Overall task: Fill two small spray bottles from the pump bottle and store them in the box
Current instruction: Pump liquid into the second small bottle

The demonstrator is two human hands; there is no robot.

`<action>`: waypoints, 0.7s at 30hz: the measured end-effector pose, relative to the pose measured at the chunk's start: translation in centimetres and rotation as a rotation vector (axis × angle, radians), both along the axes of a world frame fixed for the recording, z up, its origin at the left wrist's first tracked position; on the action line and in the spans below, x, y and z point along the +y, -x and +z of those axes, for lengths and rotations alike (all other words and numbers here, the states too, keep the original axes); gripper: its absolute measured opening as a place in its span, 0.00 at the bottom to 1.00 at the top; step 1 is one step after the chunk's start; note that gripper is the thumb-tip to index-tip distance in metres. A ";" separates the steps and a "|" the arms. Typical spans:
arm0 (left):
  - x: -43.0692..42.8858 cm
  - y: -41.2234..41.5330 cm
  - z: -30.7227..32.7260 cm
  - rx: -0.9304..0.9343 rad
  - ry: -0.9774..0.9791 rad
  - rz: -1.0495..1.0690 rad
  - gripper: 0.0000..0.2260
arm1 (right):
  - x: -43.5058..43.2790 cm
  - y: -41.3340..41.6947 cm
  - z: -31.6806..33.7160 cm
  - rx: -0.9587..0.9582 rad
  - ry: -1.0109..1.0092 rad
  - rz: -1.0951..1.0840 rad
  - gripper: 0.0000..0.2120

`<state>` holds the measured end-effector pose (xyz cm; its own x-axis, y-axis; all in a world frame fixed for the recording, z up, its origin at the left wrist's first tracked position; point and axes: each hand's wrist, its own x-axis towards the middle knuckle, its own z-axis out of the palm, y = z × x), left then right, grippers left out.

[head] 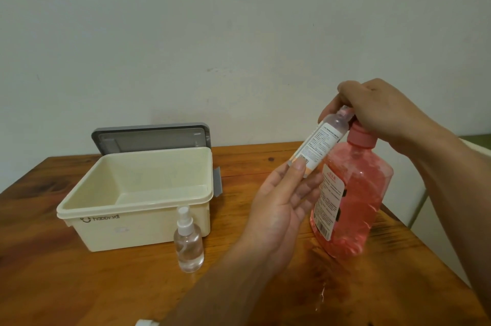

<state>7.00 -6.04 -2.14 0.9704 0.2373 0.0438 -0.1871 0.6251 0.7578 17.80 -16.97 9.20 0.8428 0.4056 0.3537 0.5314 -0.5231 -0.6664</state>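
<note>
Wooden table (79,285), pump bottle (356,200), labelled spray bottle (318,147)

Plain pale wall (239,20) w/ faint scuffs behind reddish-brown wood table (79,285); white unit (433,235) at right.

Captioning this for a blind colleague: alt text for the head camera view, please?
A left hand tilts a labelled small bottle up to the top of a pink pump bottle, whose pump the right hand grips. A clear spray bottle stands before an open cream box on a wooden table.
</note>
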 end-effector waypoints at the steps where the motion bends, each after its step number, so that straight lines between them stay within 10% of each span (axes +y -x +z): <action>1: 0.0 0.0 0.0 -0.001 -0.001 -0.001 0.20 | -0.1 0.0 0.1 0.008 -0.006 0.002 0.25; 21: 0.0 -0.1 -0.2 -0.005 0.001 -0.002 0.17 | 0.2 -0.1 0.2 -0.022 0.016 -0.007 0.25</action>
